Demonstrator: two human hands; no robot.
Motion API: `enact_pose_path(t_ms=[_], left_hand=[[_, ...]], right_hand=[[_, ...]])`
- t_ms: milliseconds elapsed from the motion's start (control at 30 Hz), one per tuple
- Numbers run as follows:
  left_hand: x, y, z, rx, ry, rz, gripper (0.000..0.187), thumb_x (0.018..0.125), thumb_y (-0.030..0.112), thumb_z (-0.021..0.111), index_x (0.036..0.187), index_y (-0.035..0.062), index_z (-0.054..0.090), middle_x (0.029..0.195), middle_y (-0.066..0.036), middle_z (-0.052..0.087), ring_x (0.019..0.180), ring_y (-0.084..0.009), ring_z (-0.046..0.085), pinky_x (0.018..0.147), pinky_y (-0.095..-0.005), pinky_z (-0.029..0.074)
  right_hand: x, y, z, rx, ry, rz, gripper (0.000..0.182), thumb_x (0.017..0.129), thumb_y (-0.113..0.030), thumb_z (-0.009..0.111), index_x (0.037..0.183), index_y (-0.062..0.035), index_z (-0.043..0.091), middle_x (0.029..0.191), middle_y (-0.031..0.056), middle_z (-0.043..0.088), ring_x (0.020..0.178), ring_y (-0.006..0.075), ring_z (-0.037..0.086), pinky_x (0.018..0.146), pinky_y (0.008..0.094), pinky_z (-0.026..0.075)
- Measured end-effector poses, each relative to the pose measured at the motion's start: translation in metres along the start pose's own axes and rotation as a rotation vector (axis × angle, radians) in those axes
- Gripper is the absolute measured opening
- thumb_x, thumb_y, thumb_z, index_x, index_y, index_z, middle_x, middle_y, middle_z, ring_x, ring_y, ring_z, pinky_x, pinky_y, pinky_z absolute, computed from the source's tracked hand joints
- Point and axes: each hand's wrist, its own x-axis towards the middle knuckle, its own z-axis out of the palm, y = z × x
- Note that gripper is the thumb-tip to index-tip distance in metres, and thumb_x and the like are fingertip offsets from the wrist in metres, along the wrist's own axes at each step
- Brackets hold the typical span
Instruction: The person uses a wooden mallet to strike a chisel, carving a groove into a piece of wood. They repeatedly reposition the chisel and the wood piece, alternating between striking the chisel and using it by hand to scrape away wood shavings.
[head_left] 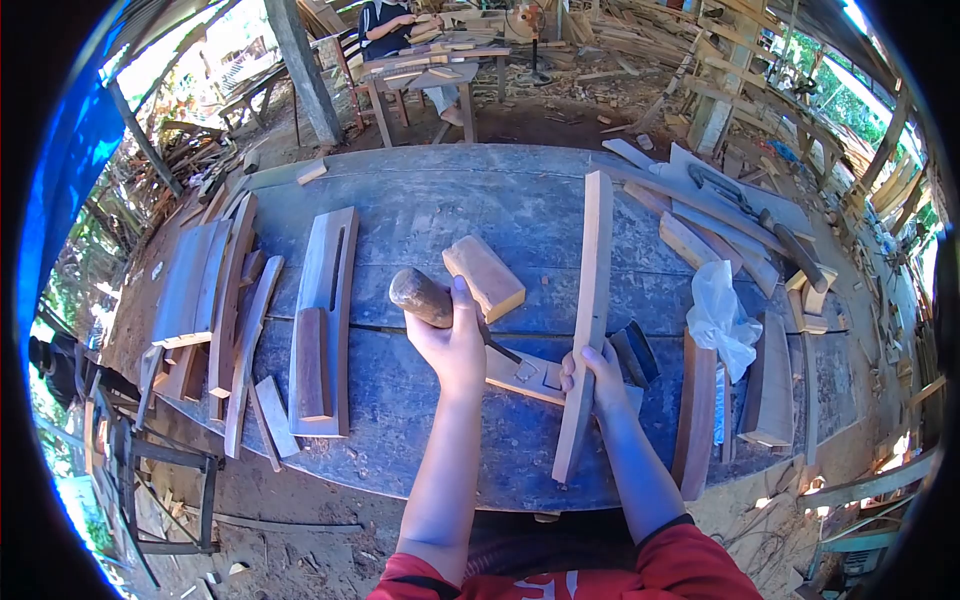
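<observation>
A person's left hand [448, 342] wraps firmly around a wooden-handled tool [420, 296], its rounded butt protruding from the grip. The right hand [600, 378] curls around a long wooden bar [596, 255] below its middle, over a worn table [420, 205].

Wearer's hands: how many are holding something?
2. The left hand, near the picture's middle, grips a wooden-handled tool; the right hand, farther right, holds a long wooden bar. Both hands show, though some fingers are hidden.

Gap between slotted board [318, 280], block [487, 277]; beam [590, 270] bars right.
</observation>
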Motion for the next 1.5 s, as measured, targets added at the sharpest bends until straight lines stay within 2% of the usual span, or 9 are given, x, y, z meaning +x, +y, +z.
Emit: enact_pose_path(t_ms=[600, 1100, 1167, 1233, 1500], left_hand=[[-0.001, -0.006, 0.009, 0.035, -0.049, 0.005, 0.017, 0.085, 0.009, 0.057, 0.087, 0.0047, 0.041, 0.068, -0.003, 0.047, 0.051, -0.0079, 0.046, 0.046, -0.0216, 0.038], [0.004, -0.024, 0.015, 0.187, -0.079, 0.125, 0.018, 0.084, 0.010, 0.059, 0.085, 0.0039, 0.043, 0.062, -0.001, 0.048, 0.049, -0.0065, 0.046, 0.043, -0.0205, 0.037], [-0.001, -0.014, 0.021, 0.184, -0.106, 0.106, 0.019, 0.083, 0.011, 0.060, 0.085, 0.0034, 0.044, 0.064, -0.002, 0.049, 0.050, -0.0065, 0.047, 0.045, -0.0204, 0.038], [-0.005, 0.000, 0.027, 0.211, -0.156, -0.038, 0.021, 0.080, 0.010, 0.064, 0.092, -0.0004, 0.050, 0.076, -0.003, 0.057, 0.067, -0.0080, 0.051, 0.061, -0.0230, 0.044], [-0.007, 0.004, 0.033, 0.308, -0.131, 0.128, 0.020, 0.079, 0.009, 0.062, 0.091, -0.0006, 0.050, 0.070, -0.003, 0.056, 0.061, -0.0074, 0.049, 0.057, -0.0230, 0.043]], right_hand=[[0.001, 0.002, -0.002, 0.018, 0.005, 0.000, 0.030, 0.080, -0.026, 0.056, 0.093, -0.0058, 0.037, 0.065, 0.0104, 0.051, 0.050, 0.0195, 0.052, 0.046, 0.0283, 0.045], [0.000, 0.000, -0.001, 0.018, 0.005, 0.001, 0.030, 0.081, -0.025, 0.056, 0.094, -0.0050, 0.038, 0.065, 0.0103, 0.051, 0.051, 0.0194, 0.053, 0.047, 0.0286, 0.046], [0.000, 0.002, -0.003, 0.024, 0.007, 0.004, 0.031, 0.081, -0.026, 0.057, 0.094, -0.0050, 0.038, 0.065, 0.0103, 0.051, 0.051, 0.0193, 0.053, 0.047, 0.0287, 0.046], [0.002, 0.006, -0.008, 0.049, -0.029, -0.019, 0.032, 0.080, -0.023, 0.060, 0.096, -0.0053, 0.039, 0.066, 0.0114, 0.054, 0.052, 0.0202, 0.056, 0.047, 0.0306, 0.048], [0.003, 0.012, -0.012, 0.087, -0.078, -0.082, 0.043, 0.075, -0.030, 0.067, 0.096, -0.0055, 0.039, 0.066, 0.0111, 0.055, 0.054, 0.0204, 0.057, 0.048, 0.0306, 0.049]])
